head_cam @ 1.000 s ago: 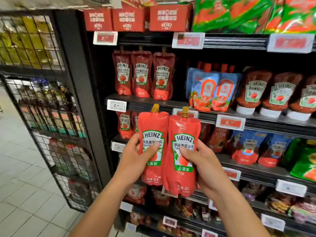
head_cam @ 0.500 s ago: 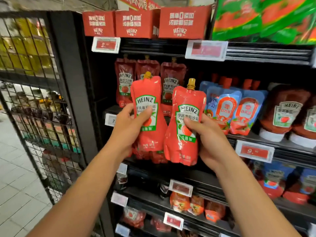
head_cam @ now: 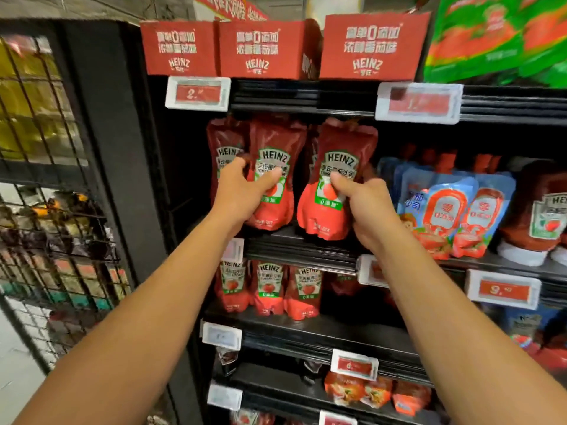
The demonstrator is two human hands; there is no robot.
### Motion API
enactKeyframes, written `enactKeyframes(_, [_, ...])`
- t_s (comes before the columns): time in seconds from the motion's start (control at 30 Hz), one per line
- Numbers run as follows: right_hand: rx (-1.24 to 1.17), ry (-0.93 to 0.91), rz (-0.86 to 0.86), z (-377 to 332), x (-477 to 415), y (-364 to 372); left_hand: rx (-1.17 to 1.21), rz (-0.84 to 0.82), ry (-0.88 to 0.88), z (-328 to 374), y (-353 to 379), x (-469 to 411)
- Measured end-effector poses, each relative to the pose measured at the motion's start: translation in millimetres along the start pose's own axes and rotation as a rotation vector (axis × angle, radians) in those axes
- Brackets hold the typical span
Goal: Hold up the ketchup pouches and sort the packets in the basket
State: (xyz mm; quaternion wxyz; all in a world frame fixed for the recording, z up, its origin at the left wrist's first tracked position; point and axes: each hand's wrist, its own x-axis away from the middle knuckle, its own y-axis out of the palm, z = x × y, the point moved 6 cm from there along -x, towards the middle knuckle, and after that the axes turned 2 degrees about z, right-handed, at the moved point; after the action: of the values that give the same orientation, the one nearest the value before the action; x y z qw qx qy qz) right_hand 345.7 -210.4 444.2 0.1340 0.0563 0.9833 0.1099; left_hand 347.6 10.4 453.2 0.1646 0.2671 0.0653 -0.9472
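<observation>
Two red ketchup pouches are being held upright at the front edge of the shelf, one in each hand. The left hand is gripping the left pouch: its thumb is lying across the white-and-green label on the front, while the other fingers are curling round the pouch's left edge and behind it. The right hand is gripping the right pouch in the same way — thumb pressing on the label, remaining fingers wrapping behind the right edge, where they are hidden from view. Neither hand is spread; both are closing firmly round their pouches.

Both pouches are standing with their bases at or just above the shelf lip; whether the bases are fully resting on it cannot be told. The left pouch is sitting just in front of another pouch of the same kind, which is standing at the far left of the row. The two held pouches are close side by side, with a narrow gap between them.

Above them, three red cartons are lining the top shelf, with a price tag clipped below. To the right, blue pouches are standing on the same shelf level. One level down, three more red pouches are standing in a row. A wire-mesh rack is standing to the left — its contents are blurred.
</observation>
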Motion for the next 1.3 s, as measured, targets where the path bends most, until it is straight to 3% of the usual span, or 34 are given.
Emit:
enactKeyframes(0.3, [0.387,-0.243,0.002,-2.3,12.6,3.4,-0.134,-0.031,0.053,-16.4,-9.8,0.7])
enactKeyframes(0.47, [0.553,-0.296,0.111,-1.9,28.7,-7.0,-0.226,-0.184,0.022,-22.3,-10.0,9.1])
enactKeyframes(0.63, [0.646,-0.191,-0.035,16.0,39.7,-7.1,-0.272,-0.333,-0.038,-30.1,-2.2,19.8])
enactKeyframes(1.17, [0.797,-0.062,-0.015,25.9,9.4,7.3,-0.519,-0.377,-0.188,-45.1,10.4,3.6])
enactKeyframes(1.3, [0.814,-0.04,0.007,28.5,1.6,12.5,-0.491,-0.44,-0.204,-48.1,13.8,-4.0])
